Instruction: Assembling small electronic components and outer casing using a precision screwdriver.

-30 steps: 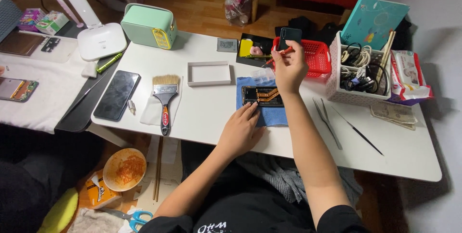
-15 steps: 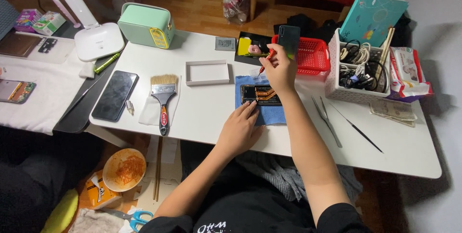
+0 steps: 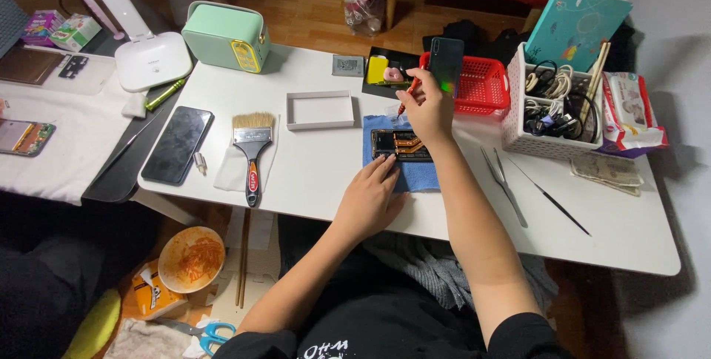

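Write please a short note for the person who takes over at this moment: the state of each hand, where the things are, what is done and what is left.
Left hand: flat on the table, fingertips at the edge of the blue cloth, holding nothing.
Right hand: raised above the cloth, gripping a dark phone back cover and a red-handled tool.
Opened phone: lies on the blue cloth, insides showing.
Nearby: red basket behind the hand, tweezers to the right, brush and white tray to the left.
Done: the cover is off the phone.
Left: the cover is not yet put down; the phone is open.
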